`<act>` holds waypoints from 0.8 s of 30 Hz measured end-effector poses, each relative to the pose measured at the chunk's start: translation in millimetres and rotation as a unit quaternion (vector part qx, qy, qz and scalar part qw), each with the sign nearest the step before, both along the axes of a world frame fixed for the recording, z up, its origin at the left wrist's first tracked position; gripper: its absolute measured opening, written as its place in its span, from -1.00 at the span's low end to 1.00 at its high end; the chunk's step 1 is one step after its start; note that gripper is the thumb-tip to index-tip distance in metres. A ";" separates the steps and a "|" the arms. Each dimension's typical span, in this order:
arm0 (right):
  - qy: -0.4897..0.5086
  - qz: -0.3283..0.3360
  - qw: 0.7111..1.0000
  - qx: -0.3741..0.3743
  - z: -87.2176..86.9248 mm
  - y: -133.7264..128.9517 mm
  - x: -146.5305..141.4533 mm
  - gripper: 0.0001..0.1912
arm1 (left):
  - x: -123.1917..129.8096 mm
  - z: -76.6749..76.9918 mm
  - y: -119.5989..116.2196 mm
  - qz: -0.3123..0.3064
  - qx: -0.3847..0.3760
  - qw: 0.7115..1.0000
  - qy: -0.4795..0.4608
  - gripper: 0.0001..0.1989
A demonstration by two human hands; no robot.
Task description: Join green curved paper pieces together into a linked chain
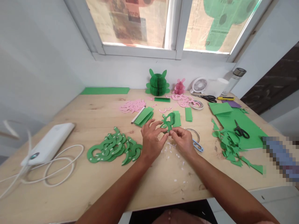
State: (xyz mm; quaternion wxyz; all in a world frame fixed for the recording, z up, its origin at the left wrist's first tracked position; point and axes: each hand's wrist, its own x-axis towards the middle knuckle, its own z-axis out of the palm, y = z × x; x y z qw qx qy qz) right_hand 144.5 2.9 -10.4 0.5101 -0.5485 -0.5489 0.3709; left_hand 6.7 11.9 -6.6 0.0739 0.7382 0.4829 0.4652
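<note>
Both my hands are low over the middle of the wooden table. A curved green paper cutout (168, 122) sits between them, with my right hand (183, 140) pinching its lower edge and my left hand (151, 140) holding its left side. Small white paper bits (170, 149) lie beneath my hands. Blue-handled thread snips (198, 145) rest just right of my right hand. Left of my left hand lies a heap of similar green cutouts (114, 146) marked with small white tabs. Green paper strips (143, 115) lie just above my hands.
Pink cutouts (132, 105) and green and pink honeycomb paper figures (158, 82) stand at the back. Right are black scissors (241, 130) on a green sheet (243, 124) among scraps (230, 146). Left are a white power bank (48, 143) and cable (56, 165).
</note>
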 end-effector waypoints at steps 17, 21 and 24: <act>-0.038 0.004 0.999 0.008 -0.9 -0.7 0.0 -0.78 | -1.3 0.5 2.2 0.000 -0.052 0.998 -0.022 -0.89; -0.027 0.004 1.000 0.005 0.3 -1.2 0.0 -0.78 | -1.0 1.7 1.7 0.000 -0.050 0.998 -0.024 -0.91; -0.021 -0.001 1.000 0.001 1.1 -1.3 -0.1 -0.78 | -0.4 2.6 0.0 0.000 -0.022 1.000 -0.007 -0.92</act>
